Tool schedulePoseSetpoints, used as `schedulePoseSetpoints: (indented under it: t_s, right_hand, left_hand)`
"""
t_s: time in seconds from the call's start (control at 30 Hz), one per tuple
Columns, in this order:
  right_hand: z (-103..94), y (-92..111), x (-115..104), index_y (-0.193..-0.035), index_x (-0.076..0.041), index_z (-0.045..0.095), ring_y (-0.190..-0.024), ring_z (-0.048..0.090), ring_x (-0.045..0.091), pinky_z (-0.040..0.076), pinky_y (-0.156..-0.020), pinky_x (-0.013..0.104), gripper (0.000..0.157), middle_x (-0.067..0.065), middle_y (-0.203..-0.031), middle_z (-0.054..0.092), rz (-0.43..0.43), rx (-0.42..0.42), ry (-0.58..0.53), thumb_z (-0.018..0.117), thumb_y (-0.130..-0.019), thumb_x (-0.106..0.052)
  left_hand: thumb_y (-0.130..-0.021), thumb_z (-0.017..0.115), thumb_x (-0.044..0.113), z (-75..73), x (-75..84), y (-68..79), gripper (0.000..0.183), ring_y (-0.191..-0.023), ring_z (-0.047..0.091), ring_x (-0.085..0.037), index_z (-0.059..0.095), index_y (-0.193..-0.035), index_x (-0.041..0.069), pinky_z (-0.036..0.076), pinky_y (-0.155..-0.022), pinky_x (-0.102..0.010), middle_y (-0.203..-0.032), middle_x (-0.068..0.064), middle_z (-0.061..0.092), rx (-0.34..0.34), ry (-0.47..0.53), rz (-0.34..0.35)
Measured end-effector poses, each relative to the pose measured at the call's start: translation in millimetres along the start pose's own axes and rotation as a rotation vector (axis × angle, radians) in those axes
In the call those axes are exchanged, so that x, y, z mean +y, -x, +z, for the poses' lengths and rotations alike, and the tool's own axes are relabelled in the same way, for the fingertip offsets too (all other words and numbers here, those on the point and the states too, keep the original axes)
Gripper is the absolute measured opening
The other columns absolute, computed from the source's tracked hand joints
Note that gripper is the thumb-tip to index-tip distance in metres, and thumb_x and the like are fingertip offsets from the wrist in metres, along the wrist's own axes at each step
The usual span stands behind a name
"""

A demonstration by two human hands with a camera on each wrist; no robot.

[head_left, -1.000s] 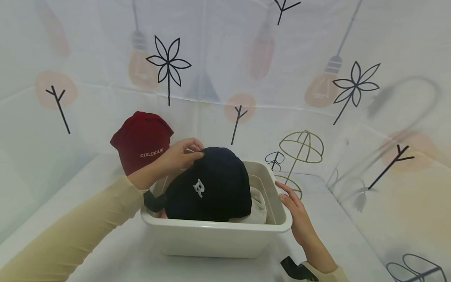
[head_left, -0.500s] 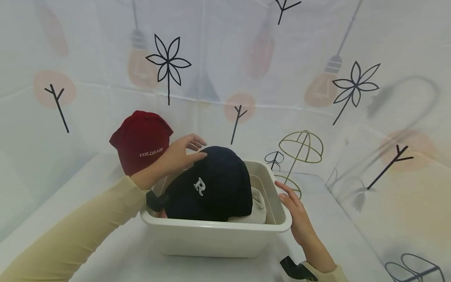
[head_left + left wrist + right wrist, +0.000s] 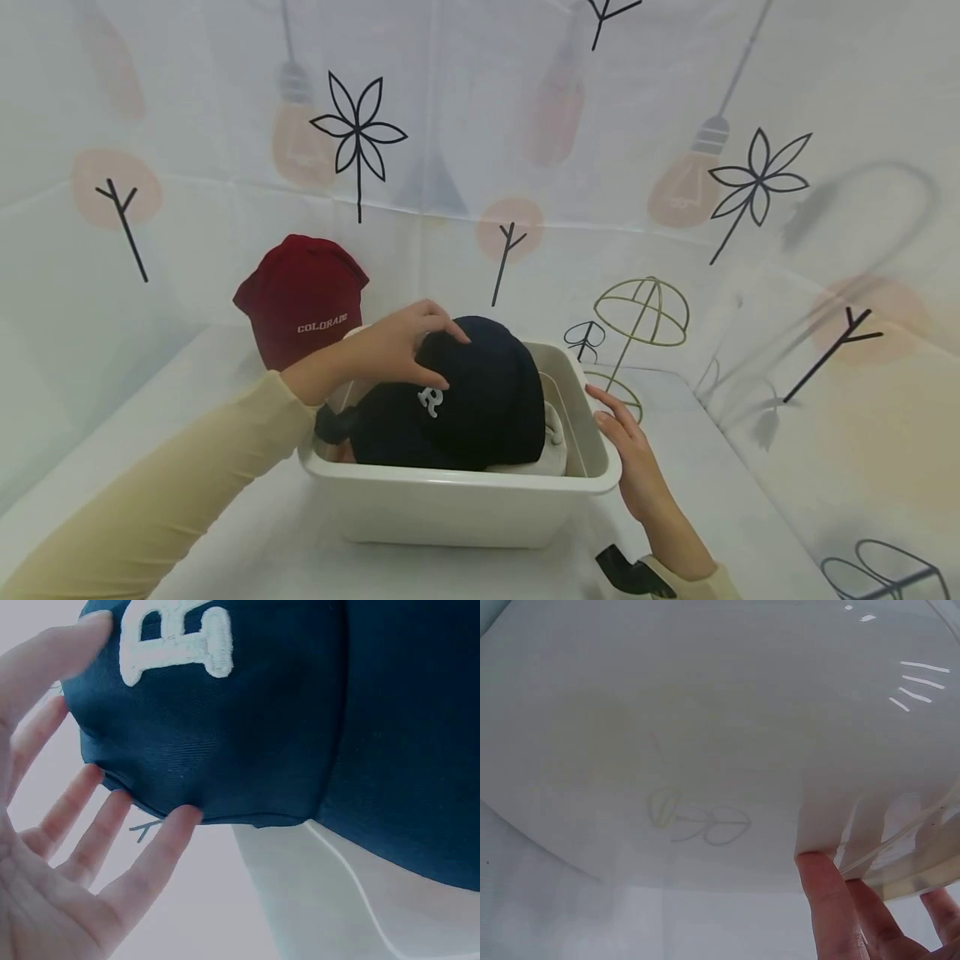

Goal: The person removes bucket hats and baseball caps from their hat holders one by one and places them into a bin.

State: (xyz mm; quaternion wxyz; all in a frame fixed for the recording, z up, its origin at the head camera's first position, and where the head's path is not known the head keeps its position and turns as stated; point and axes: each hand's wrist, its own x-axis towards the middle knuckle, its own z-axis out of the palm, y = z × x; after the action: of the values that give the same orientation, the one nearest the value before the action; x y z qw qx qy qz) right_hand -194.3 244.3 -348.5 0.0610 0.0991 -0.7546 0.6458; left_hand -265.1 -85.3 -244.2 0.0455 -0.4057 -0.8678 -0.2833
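Note:
A navy baseball cap (image 3: 498,408) with a white letter R sits in a white plastic tub (image 3: 450,508), leaning over the things beneath it. My left hand (image 3: 390,342) touches its crown with spread fingers, the thumb beside the letter. In the left wrist view, the thumb lies on the front of the navy cap (image 3: 262,750) and the fingertips reach its edge. My right hand (image 3: 633,462) rests against the tub's right side; in the right wrist view its fingertips (image 3: 821,874) touch the tub wall (image 3: 727,750). An off-white cap (image 3: 557,442) shows partly under the navy one.
Behind the tub on the left, a red cap (image 3: 300,287) lettered COLORADO stands raised, its support hidden. A gold wire hat stand (image 3: 622,360) is at the back right, bearing nothing. A bit of pink shows in the tub's left corner. Printed cloth hangs behind the white table (image 3: 247,517).
My left hand has moved right and down from the cap's top edge onto its crown front. The navy cap has shifted slightly right. The right hand has stayed at the tub.

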Motion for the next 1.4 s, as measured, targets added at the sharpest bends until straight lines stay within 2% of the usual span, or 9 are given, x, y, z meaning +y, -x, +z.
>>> schedulePoseSetpoints:
  t_s: [0.13,0.23,0.37,0.57,0.67,0.8,0.9,1.17,1.4]
  right_hand:
    - [-0.5,0.0,0.0,-0.142,-0.011,0.034,-0.103,0.055,0.015,0.05,-0.077,0.032,0.044,0.009,-0.124,0.047,-0.007,-0.003,0.005,0.039,-0.101,-0.027]
    - [-0.8,0.0,0.2,-0.142,-0.011,0.034,-0.104,0.055,0.015,0.05,-0.078,0.033,0.044,0.009,-0.125,0.046,-0.007,-0.009,0.008,0.038,-0.101,-0.027]
    - [-0.8,0.1,0.3,-0.142,-0.012,0.033,-0.105,0.054,0.014,0.049,-0.079,0.033,0.044,0.01,-0.128,0.044,-0.005,-0.013,0.015,0.038,-0.101,-0.028]
    - [-0.6,0.3,1.1,-0.142,-0.011,0.033,-0.105,0.054,0.015,0.049,-0.079,0.033,0.044,0.012,-0.129,0.043,-0.003,-0.018,-0.004,0.038,-0.101,-0.027]
    - [-0.7,0.5,1.7,-0.142,-0.011,0.034,-0.104,0.054,0.015,0.049,-0.078,0.034,0.044,0.011,-0.127,0.043,-0.004,-0.019,-0.008,0.038,-0.1,-0.026]
    - [-1.2,0.6,2.0,-0.141,-0.012,0.035,-0.102,0.055,0.016,0.05,-0.077,0.034,0.043,0.011,-0.125,0.047,-0.011,-0.01,-0.009,0.039,-0.1,-0.025]
    - [-1.9,0.5,2.0,-0.141,-0.012,0.035,-0.101,0.056,0.016,0.05,-0.076,0.034,0.043,0.012,-0.124,0.048,-0.014,-0.01,-0.013,0.039,-0.1,-0.026]
    - [-1.5,-0.4,1.8,-0.141,-0.011,0.035,-0.099,0.056,0.017,0.051,-0.075,0.034,0.043,0.01,-0.12,0.051,-0.024,-0.016,-0.012,0.039,-0.101,-0.026]
    - [-1.8,-0.6,1.6,-0.141,-0.012,0.035,-0.1,0.056,0.016,0.05,-0.076,0.033,0.044,0.009,-0.121,0.05,-0.016,-0.014,-0.018,0.039,-0.101,-0.027]
  left_hand:
    - [-0.072,0.081,0.022,5.1,-1.0,-5.4,0.058,-0.111,0.043,-0.018,0.057,-0.125,0.021,0.045,-0.092,-0.035,-0.121,-0.004,0.046,-0.068,-0.046,0.023]
    - [-0.073,0.08,0.018,7.8,0.4,-11.7,0.059,-0.114,0.043,-0.019,0.056,-0.127,0.022,0.043,-0.095,-0.036,-0.124,-0.005,0.045,-0.108,-0.059,0.024]
    - [-0.074,0.08,0.017,12.6,2.4,-20.6,0.061,-0.117,0.043,-0.019,0.053,-0.13,0.022,0.04,-0.097,-0.036,-0.127,-0.005,0.044,-0.177,-0.088,-0.002]
    - [-0.074,0.08,0.021,24.1,1.0,-31.0,0.069,-0.12,0.04,-0.017,0.048,-0.135,0.022,0.038,-0.099,-0.034,-0.134,-0.003,0.04,-0.318,-0.099,-0.064]
    - [-0.073,0.081,0.023,30.7,-1.0,-34.8,0.072,-0.122,0.04,-0.017,0.047,-0.136,0.022,0.036,-0.1,-0.033,-0.136,-0.003,0.04,-0.372,-0.125,-0.06]
    - [-0.073,0.08,0.023,40.6,-1.4,-41.1,0.072,-0.125,0.038,-0.022,0.047,-0.137,0.02,0.033,-0.103,-0.037,-0.138,-0.009,0.039,-0.458,-0.176,-0.046]
    - [-0.075,0.079,0.022,48.3,-1.9,-45.7,0.071,-0.126,0.036,-0.022,0.047,-0.137,0.023,0.033,-0.103,-0.038,-0.14,-0.009,0.038,-0.534,-0.231,-0.067]
    - [-0.076,0.078,0.026,62.7,-8.3,-49.7,0.069,-0.128,0.035,-0.021,0.046,-0.138,0.025,0.033,-0.102,-0.034,-0.141,-0.007,0.038,-0.688,-0.343,-0.112]
    - [-0.078,0.077,0.025,67.8,-7.3,-52.1,0.071,-0.125,0.039,-0.021,0.044,-0.14,0.02,0.034,-0.101,-0.031,-0.138,-0.009,0.042,-0.773,-0.408,-0.09]
